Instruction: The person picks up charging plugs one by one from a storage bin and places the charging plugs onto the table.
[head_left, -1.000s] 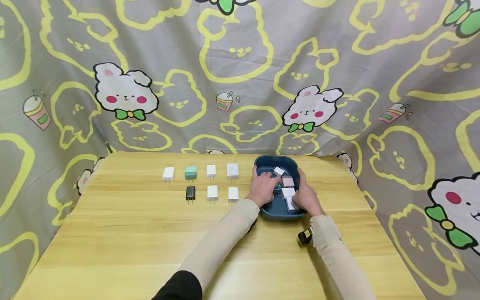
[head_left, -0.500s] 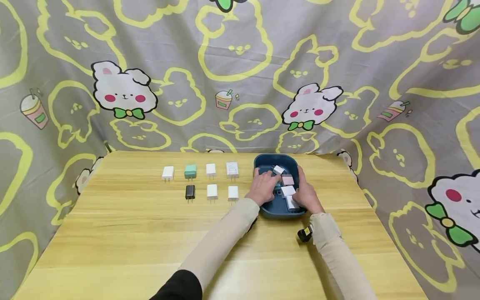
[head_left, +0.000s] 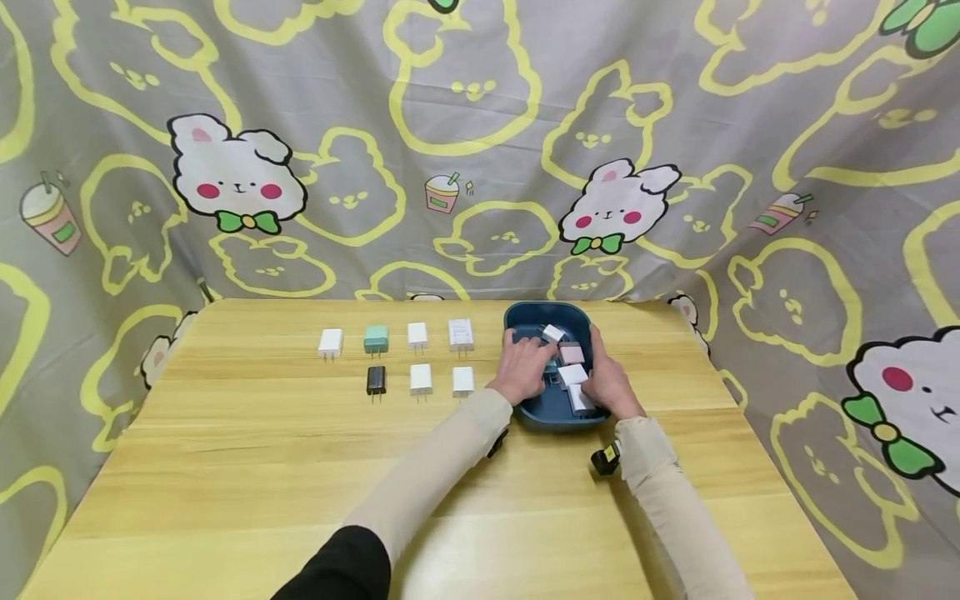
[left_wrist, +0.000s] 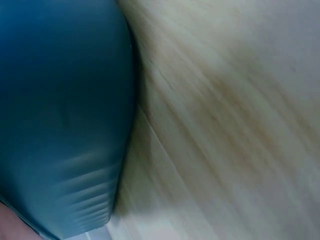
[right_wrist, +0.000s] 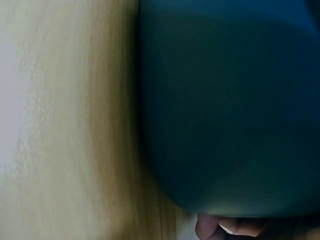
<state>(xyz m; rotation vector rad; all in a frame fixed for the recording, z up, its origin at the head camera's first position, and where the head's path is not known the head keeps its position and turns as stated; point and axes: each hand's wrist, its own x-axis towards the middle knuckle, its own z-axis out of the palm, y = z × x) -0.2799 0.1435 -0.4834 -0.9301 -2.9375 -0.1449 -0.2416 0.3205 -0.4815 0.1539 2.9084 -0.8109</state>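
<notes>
A dark blue plastic basin (head_left: 551,419) stands at the table's right side with several plug chargers in it. My left hand (head_left: 522,369) straddles its left rim, one finger along the wall and others inside, close to a teal charger (head_left: 551,365) that is partly covered. At the right rim my right hand (head_left: 613,390) grips the wall, its thumb inside near a white charger (head_left: 580,398). A pink charger (head_left: 571,353), another white charger (head_left: 573,376) and a small white charger (head_left: 552,332) lie between the hands. Both wrist views show mostly the basin's outer wall (left_wrist: 65,110).
Left of the basin, chargers lie in two rows on the wooden table (head_left: 300,467). The back row holds a green charger (head_left: 377,338) and several white ones; the front row has a black charger (head_left: 377,380) and two white ones. A patterned curtain (head_left: 337,167) hangs behind.
The head view has shifted slightly, moving everything a little up and left in the picture. Both hands keep their places at the basin, and the chargers have not visibly moved.
</notes>
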